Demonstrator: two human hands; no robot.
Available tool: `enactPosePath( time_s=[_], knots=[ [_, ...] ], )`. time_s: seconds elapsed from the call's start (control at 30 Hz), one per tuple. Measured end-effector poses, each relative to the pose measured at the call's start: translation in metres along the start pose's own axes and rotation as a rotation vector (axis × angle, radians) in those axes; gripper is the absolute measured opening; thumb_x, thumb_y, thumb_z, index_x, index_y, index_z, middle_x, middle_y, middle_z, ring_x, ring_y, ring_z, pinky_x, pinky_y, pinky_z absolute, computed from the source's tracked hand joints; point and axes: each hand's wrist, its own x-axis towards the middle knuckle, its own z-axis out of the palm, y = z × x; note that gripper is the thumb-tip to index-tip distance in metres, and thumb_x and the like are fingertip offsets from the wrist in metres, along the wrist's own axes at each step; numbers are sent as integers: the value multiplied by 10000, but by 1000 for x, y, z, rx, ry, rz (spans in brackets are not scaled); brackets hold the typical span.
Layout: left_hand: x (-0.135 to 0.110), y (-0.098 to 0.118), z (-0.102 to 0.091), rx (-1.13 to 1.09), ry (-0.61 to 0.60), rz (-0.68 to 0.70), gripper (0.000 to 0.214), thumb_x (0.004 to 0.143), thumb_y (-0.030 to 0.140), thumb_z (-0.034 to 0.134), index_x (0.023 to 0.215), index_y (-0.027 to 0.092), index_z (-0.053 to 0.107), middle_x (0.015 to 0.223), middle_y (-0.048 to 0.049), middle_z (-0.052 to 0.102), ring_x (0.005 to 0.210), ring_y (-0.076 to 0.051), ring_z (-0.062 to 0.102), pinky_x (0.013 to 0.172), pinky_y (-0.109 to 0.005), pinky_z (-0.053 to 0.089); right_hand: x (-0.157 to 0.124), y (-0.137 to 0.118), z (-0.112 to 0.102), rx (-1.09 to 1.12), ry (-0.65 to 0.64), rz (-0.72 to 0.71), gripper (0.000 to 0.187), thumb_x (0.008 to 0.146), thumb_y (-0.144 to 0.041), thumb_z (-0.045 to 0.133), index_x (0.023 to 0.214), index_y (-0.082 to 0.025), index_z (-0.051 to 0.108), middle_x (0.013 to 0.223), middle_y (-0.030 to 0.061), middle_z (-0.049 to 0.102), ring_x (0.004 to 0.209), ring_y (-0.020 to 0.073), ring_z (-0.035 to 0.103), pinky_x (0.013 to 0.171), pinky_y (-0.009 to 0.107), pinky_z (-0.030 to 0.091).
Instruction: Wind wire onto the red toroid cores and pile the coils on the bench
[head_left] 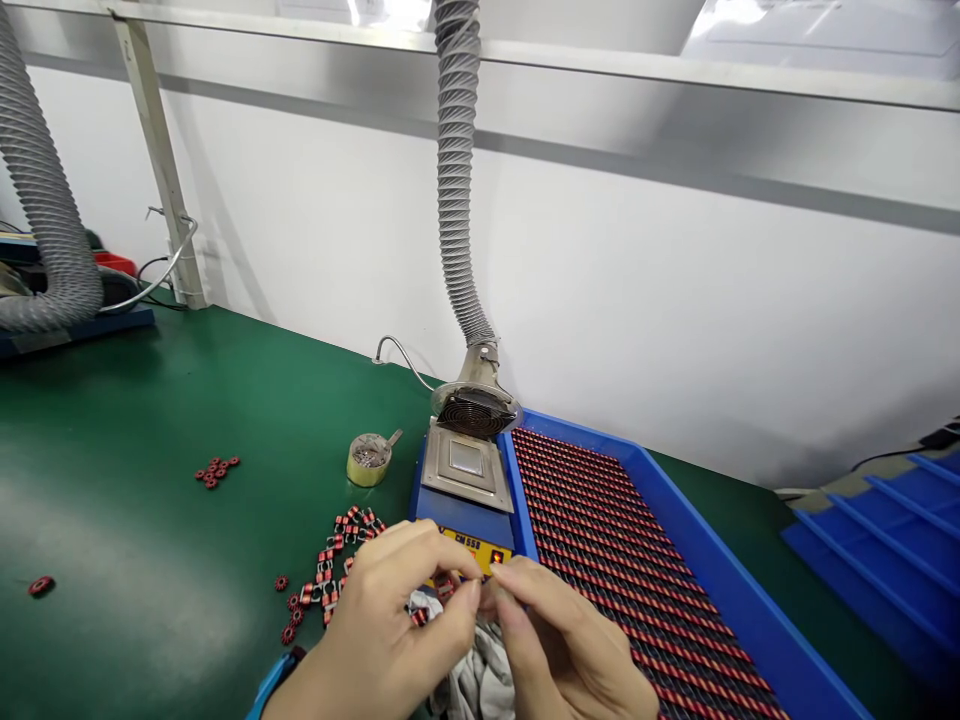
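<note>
My left hand (397, 620) is closed in a pinch around a small red wound coil (445, 585), which is partly hidden behind the fingers. Thumb and forefinger of my right hand (570, 645) are pressed together right beside it; whatever they grip is too small to make out. Both hands are in front of a blue solder pot (465, 505) with a yellow front panel. Beneath them lies a crumpled grey-white cloth (484, 670). Many loose red-and-black coils (326, 570) are heaped on the green table, left of the pot.
A blue tray (720, 560) of coils in rows stands right of the pot. A fume hose (459, 180) hangs above it. Left are a yellow round tin (366, 460) and red ring-shaped pieces (215, 470). Blue stacked trays (885, 560) stand far right.
</note>
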Motion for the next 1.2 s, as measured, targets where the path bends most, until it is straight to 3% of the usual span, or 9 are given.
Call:
enactPosePath(
  time_s=[0.13,0.4,0.53,0.63,0.7,0.83,1.0,1.07,1.2],
  knots=[
    [1,1,0,27,3,27,196,842,83,525,691,187,594,585,59,578,531,-77,522,596,-191,452,5,0,-3,25,-44,-14,398,785,-9,662,1016,-310,784,814,-80,772,690,123,667,728,223,551],
    [2,-1,-1,118,-17,213,208,869,50,504,729,174,596,589,33,588,529,-92,496,526,-208,405,22,3,-18,-1,-371,-213,397,797,65,613,1065,-212,707,855,-4,753,713,144,686,696,248,543],
    [1,-7,-1,283,-17,352,200,888,46,507,764,162,612,599,-4,618,533,-126,522,576,-272,436,16,-7,-13,40,-368,186,157,926,-131,576,840,-234,658,710,-38,649,640,120,598,650,225,462],
    [-1,-9,0,349,-13,406,208,887,39,505,752,160,608,588,-12,613,523,-135,523,582,-291,438,14,-11,-8,294,-348,614,315,953,-377,605,682,-216,592,593,-50,512,541,117,485,529,225,403],
    [-1,-7,0,319,17,378,210,884,37,500,750,164,602,586,-4,601,524,-131,514,566,-276,431,14,-11,-7,499,-333,703,380,936,-450,628,641,-213,589,552,-53,493,506,118,460,502,227,407],
    [0,0,-3,129,2,152,208,871,52,515,731,188,586,591,36,578,530,-99,507,537,-207,422,16,-8,-7,347,-235,291,81,937,-284,676,944,-261,753,758,1,713,667,158,630,636,256,506],
    [0,1,-3,8,-41,34,201,849,62,511,717,198,579,608,43,590,558,-92,542,566,-177,451,14,-3,-7,77,-325,-165,409,822,70,613,1073,-235,721,835,15,742,682,177,676,651,288,534],
    [0,-2,0,98,-9,160,208,847,50,509,713,186,591,581,32,585,524,-99,512,539,-203,430,12,-4,-7,35,-272,-85,283,859,17,576,951,-223,695,766,2,696,647,160,638,646,277,506],
    [-1,-7,7,327,35,385,218,854,24,509,727,171,609,553,9,593,491,-118,488,563,-267,427,12,-3,-8,264,-338,453,278,977,-292,539,710,-219,568,593,-33,513,526,135,489,501,236,431]
  ],
)
